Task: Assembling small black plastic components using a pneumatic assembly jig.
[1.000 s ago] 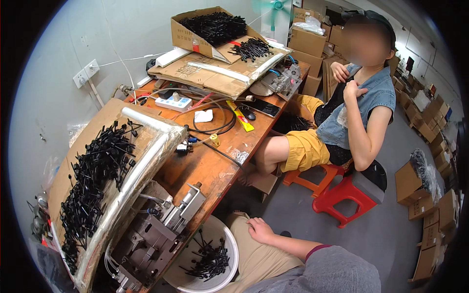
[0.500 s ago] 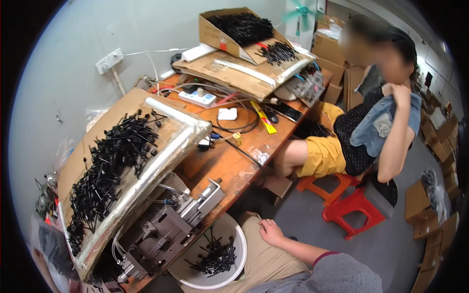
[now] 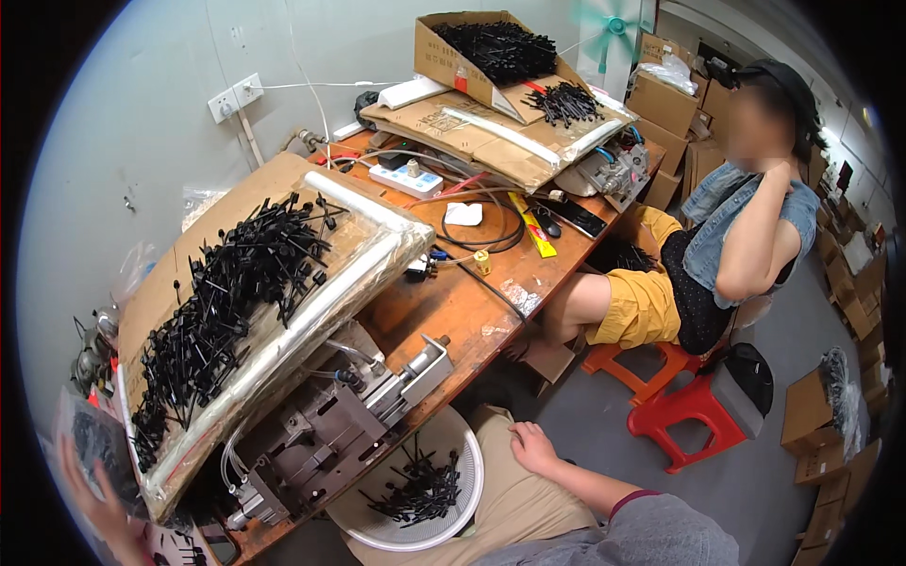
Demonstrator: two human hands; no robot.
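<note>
Workshop conditions: a long orange-brown bench runs along a grey wall, loaded with cables, a power strip and two tilted cardboard trays. We note the near tray, edged with clear tape, sloping down toward us and heaped with black plastic parts. Below it sits a grey metal fixture, and just beside that a white basket resting on our lap with a smaller pile of the same black pieces inside.

Our right hand lies flat on the thigh, fingers spread and holding nothing; the basket is immediately to its left, so this hand is the nearer one to the loose pieces. Our left hand appears blurred at the lower left edge, raised beside a clear bag of dark parts; we cannot tell whether it grips anything. A second person sits on a red stool across the aisle, arm raised.
</note>
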